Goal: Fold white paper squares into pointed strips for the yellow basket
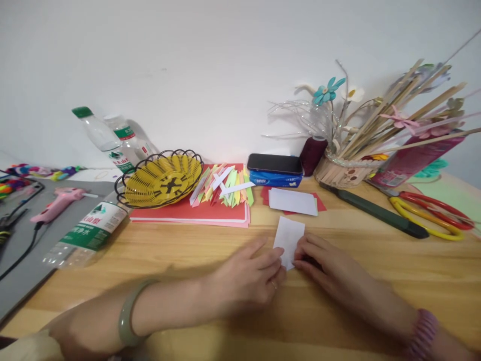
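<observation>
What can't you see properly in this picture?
- Head view: the near edge of the white paper is hidden under the fingers of the left hand and right hand.
- The scissors run close to the right frame edge.
- The print on the lying bottle is too small to read.
- The pink glue gun is blurred; its cord leaves the left edge.

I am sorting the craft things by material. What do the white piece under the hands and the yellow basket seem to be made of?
The white piece looks like thin matte paper: flat, with sharp corners, pinned by both hands. The yellow basket seems woven plastic inside a dark wire frame, judging by its looped black rim, though the weave could be another fibre.
</observation>
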{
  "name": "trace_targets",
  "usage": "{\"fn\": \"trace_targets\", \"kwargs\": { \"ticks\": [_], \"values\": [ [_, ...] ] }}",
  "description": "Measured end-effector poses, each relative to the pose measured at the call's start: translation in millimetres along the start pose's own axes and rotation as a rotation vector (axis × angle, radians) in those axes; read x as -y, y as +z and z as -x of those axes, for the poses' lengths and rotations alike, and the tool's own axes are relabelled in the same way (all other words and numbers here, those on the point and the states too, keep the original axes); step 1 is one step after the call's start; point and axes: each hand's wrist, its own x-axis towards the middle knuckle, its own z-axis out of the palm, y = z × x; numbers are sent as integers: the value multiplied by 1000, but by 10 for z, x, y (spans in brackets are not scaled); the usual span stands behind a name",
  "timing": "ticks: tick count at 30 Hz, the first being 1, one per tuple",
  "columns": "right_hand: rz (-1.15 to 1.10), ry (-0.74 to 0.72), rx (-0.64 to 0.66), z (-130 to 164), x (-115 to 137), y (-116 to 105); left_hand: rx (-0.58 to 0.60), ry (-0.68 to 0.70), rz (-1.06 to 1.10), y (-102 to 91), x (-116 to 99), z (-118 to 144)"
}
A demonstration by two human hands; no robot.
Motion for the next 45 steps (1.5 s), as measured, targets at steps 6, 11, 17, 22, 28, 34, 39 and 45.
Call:
{"fn": "trace_targets", "kwargs": {
  "ticks": [6, 11, 17, 22, 28, 34, 39, 45],
  "values": [
    [111, -12, -45, 3, 13, 51, 36, 17, -84, -42, -107, -21],
    [196, -62, -88, -9, 22, 73, 50, -2, -88, 4, -172, -16],
    [214, -80, -107, -3, 56, 66, -37, -112, -22, 64, -197, -24],
    [260, -38, -136, 24, -36, 70, 19, -119, 9, 54, -218, -31],
    [437, -208, -173, 134, -337, -19, -54, -180, 41, 102, 11, -15],
    [623, -324, -303, 269, -91, 62, -1, -283, -37, 93, 275, 50],
    [534, -351, -310, 174, 163, 127, -2, -147, 31, 81, 96, 3],
    [414, -388, -196, 149, -112, -125, 25, -64, 94, 118, 206, 1]
  ]
}}
